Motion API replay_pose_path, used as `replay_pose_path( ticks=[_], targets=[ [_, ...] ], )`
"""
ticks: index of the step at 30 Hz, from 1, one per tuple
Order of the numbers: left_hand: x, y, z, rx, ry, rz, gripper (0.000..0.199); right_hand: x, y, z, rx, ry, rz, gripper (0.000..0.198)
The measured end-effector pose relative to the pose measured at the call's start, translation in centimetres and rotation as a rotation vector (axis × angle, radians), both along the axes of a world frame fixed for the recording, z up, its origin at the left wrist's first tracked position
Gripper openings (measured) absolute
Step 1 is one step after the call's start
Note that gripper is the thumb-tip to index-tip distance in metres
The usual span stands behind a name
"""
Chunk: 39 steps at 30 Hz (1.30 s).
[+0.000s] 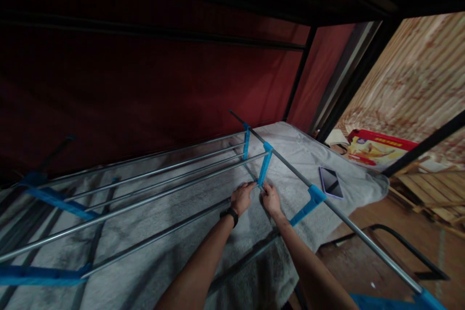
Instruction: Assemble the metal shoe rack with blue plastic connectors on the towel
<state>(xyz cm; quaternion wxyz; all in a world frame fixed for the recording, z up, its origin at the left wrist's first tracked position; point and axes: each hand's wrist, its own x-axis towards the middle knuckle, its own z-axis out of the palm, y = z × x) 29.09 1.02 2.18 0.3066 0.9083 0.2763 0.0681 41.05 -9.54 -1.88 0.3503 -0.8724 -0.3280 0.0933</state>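
Both hands meet at the lower end of one blue bracket (264,167); left hand (241,197) on one side, right hand (271,199) on the other, fingers curled in; cannot tell whether they clench it or only press, contact hidden. The two-sided hold probably keeps the joint steady. The tube frame (145,202) spreads leftward from the grip, over a pale blanket (301,145), which likely cushions it; a long rail (292,168) passes above and right of the grip, perhaps left raised so the fingers can reach beneath.

Counts: blue brackets, three on that rail near the grip, two far left of it; long tubes leftward, at least four; wristband (229,214), one, left wrist; phone (331,183), one, right of the grip, apart from the rail.
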Motion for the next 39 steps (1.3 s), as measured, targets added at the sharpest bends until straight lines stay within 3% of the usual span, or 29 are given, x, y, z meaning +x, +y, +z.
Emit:
replay_pose_path(
  ticks=[20, 31, 35, 39],
  targets=[
    [-1.0, 0.8, -0.7, -0.006, -0.054, 0.002, 0.063, -0.6, 0.5, -1.0, 0.086, -0.077, 0.109, 0.060],
    [-1.1, 0.3, 0.6, 0.083, -0.034, -0.028, 0.054, -0.5, 0.6, -2.1, 0.132, -0.126, 0.063, 0.057],
    [-3.1, -0.8, 1.4, 0.103, -0.101, 0.004, 0.048, -0.2, -0.3, -2.1, 0.132, -0.119, 0.106, 0.057],
    [-8.7, -1.5, 2.7, 0.023, -0.260, 0.175, 0.041, 0.7, -0.6, -2.8, 0.114, -0.109, 0.118, 0.064]
  ],
)
